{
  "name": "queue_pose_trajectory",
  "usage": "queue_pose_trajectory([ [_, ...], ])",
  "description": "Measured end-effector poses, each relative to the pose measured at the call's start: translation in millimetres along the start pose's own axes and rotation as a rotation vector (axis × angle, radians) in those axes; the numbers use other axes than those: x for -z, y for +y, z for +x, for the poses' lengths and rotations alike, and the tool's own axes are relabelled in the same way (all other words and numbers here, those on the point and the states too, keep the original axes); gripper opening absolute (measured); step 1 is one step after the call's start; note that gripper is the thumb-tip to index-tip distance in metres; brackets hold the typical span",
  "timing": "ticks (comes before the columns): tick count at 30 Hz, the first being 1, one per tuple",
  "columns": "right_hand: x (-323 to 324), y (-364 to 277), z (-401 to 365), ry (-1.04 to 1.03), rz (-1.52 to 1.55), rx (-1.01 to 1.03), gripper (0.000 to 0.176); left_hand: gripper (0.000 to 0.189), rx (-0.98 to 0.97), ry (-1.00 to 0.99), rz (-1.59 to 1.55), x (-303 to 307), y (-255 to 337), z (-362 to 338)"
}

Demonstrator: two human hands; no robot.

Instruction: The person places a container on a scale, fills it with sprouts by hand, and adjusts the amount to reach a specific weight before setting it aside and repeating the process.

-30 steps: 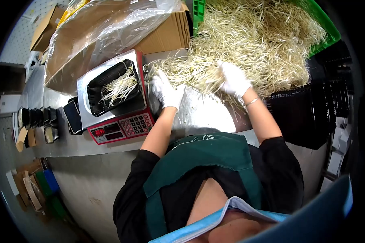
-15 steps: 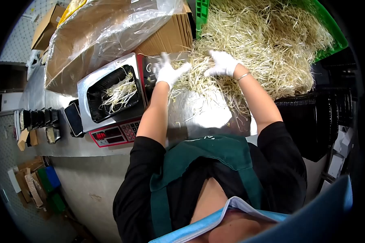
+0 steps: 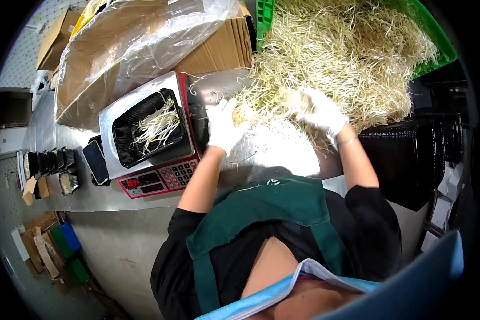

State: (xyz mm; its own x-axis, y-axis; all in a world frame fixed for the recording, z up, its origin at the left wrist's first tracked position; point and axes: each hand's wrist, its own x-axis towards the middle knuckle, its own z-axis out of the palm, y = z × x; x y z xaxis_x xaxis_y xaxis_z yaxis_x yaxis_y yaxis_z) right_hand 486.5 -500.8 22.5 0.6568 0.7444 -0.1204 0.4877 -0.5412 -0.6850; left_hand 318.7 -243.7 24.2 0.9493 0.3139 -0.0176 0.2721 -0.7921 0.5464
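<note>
A large heap of bean sprouts [image 3: 336, 58] spills from a green crate onto the metal table. My left hand [image 3: 226, 127], in a white glove, is at the left edge of the sprouts, thumb and fingers apart, touching loose strands. In a matching glove, my right hand [image 3: 322, 113] is curled over sprouts at the front of the heap; its fingertips are blurred, with strands between them. Left of my hands, a black plastic tray [image 3: 124, 136] holding a small bunch of sprouts sits on a red and silver digital scale [image 3: 160, 178].
Behind the scale stands a cardboard box [image 3: 218, 48] lined with clear plastic. A phone [image 3: 95, 161] lies left of the scale, with several filled black trays [image 3: 50, 161] farther left. Stacked black trays [image 3: 410, 160] are at right. The green crate [image 3: 437, 48] borders the heap.
Both hands have come nearer to my body. My right hand has also moved right and its fingers have curled around sprouts. The tray stays on the scale.
</note>
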Motion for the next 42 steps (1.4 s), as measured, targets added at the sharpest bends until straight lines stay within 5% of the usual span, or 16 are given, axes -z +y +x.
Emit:
queue_pose_trajectory([
  [1, -8, -16, -16, 0.088, -0.218, 0.078, 0.074, 0.095, 0.082, 0.077, 0.013, -9, 4, -14],
  [5, -18, -45, -41, 0.352, -0.679, 0.247, 0.08, 0.087, -0.001, 0.33, -0.095, -42, -13, -11],
  [6, -15, -39, -27, 0.399, -0.384, 0.149, 0.076, 0.072, -0.014, 0.359, -0.026, -47, -18, -5],
  [8, -8, 4, -8, 0.05, -0.14, -0.224, 0.068, 0.056, -0.007, 0.468, -0.025, -52, -25, 9],
  [9, -2, -6, -8, 0.261, -0.229, -0.06, 0.059, 0.056, -0.009, 0.48, -0.021, -41, -18, 18],
  [11, 17, -34, 13, 0.168, -0.009, -0.091, 0.048, 0.049, 0.145, 0.523, -0.417, -14, 4, 32],
  [17, 2, -58, 85, -0.081, 0.306, -0.246, 0.077, 0.106, 0.602, 0.201, -0.037, 18, -7, 85],
  [20, -25, -81, 85, 0.066, -0.064, -0.305, 0.099, 0.091, 0.635, 0.205, -0.026, 3, -14, 94],
  [23, -65, -97, 89, 0.304, -0.202, -0.311, 0.071, 0.078, 0.376, 0.094, -0.44, -28, -9, 101],
  [27, -82, -101, 78, 0.514, 0.363, 0.094, 0.027, 0.058, 0.185, 0.049, -1.153, -31, 44, 58],
  [32, -53, -99, 2, 0.446, 0.102, 0.01, 0.062, 0.053, 0.275, -0.007, -1.212, 2, 45, -25],
  [34, -31, -67, -10, 0.557, -0.021, -0.076, 0.074, 0.05, 0.175, 0.241, -0.523, -10, 9, -36],
  [35, -24, -45, -13, 0.614, -0.125, -0.132, 0.079, 0.046, 0.471, 0.128, -0.418, -15, -8, -38],
  [36, -16, -41, -22, 0.565, -0.309, -0.382, 0.084, 0.069, 0.375, 0.047, -0.542, -11, -20, -36],
  [38, -31, 3, -21, 0.5, -0.328, -0.541, 0.087, 0.067, 0.417, 0.117, -0.649, -20, -16, -32],
  [42, -93, -50, -12, 0.495, -0.2, -0.397, 0.074, 0.06, 0.425, 0.019, -1.114, -21, 43, -16],
])
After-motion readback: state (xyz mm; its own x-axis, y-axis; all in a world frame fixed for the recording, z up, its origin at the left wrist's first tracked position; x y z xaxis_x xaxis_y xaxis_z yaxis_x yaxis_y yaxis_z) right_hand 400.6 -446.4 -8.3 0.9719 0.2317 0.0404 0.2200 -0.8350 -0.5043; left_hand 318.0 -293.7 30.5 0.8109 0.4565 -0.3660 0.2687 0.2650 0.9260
